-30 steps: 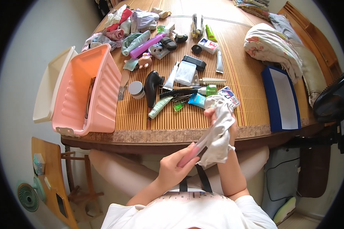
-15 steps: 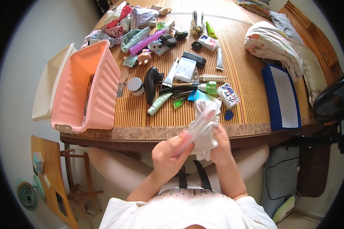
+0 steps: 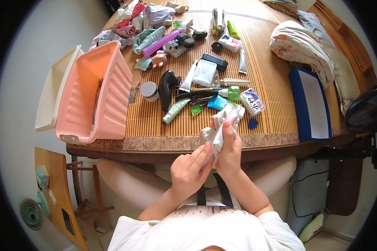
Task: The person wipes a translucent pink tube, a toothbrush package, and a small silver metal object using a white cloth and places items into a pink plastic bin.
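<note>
In front of the mat's near edge I hold a long, slim translucent case (image 3: 217,146) with a white cloth (image 3: 208,134). My left hand (image 3: 187,170) is closed on the lower end of the case, fingers stretched along it. Wrapped round the cloth and the upper part of the case is my right hand (image 3: 230,152), thumb on top. The cloth bunches on both sides and hides much of the case. Just beyond lie a blue tube (image 3: 218,102), a small white box with a blue and red label (image 3: 252,101) and a dark blue round disc (image 3: 252,123).
A pink storage bin (image 3: 113,90) stands at left beside a cream lid (image 3: 50,94). On the slatted mat lie a black hairdryer-like device (image 3: 167,88), a grey-lidded jar (image 3: 148,90), a comb (image 3: 234,82) and folded clothes (image 3: 157,16). At right sits a dark blue open box (image 3: 312,104).
My right hand has moved inward and closed over the cloth and case, its thumb now on top. The cloth has shifted left along the case. My left hand stays at the lower end.
</note>
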A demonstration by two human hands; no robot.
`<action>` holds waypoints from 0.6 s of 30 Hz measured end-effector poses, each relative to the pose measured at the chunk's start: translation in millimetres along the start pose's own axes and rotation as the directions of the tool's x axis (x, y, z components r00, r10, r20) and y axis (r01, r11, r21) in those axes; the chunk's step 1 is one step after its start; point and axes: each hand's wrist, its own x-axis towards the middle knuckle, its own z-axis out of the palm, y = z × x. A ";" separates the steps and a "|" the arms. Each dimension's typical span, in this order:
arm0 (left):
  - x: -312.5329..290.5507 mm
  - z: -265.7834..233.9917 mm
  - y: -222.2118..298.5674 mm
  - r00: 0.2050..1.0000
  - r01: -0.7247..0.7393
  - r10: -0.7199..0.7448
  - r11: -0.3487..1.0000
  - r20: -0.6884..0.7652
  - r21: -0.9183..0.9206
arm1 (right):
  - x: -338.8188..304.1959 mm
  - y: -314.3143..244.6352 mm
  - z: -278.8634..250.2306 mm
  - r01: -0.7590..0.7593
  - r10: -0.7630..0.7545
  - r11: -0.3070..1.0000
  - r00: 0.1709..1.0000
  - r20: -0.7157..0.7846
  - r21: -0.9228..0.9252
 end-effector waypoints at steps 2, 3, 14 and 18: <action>0.0 -0.1 -5.8 1.000 0.024 -0.024 0.999 -0.009 -0.038 | -11.0 17.0 -1.5 -0.013 0.018 0.993 0.999 0.039 -0.119; 1.9 -0.2 -6.4 1.000 0.021 -0.022 0.999 -0.013 -0.036 | -16.6 25.6 -1.6 -0.021 0.026 0.972 1.000 0.017 -0.232; 42.4 -14.4 -43.5 0.860 0.499 -0.403 0.531 0.313 -0.685 | 3.6 -19.3 -13.6 -0.277 0.422 0.886 0.814 0.399 -0.371; 53.0 -6.7 -45.3 0.762 0.572 -0.373 0.004 0.529 -0.821 | -2.1 -0.1 -10.4 -0.390 0.513 0.851 0.759 0.400 -0.351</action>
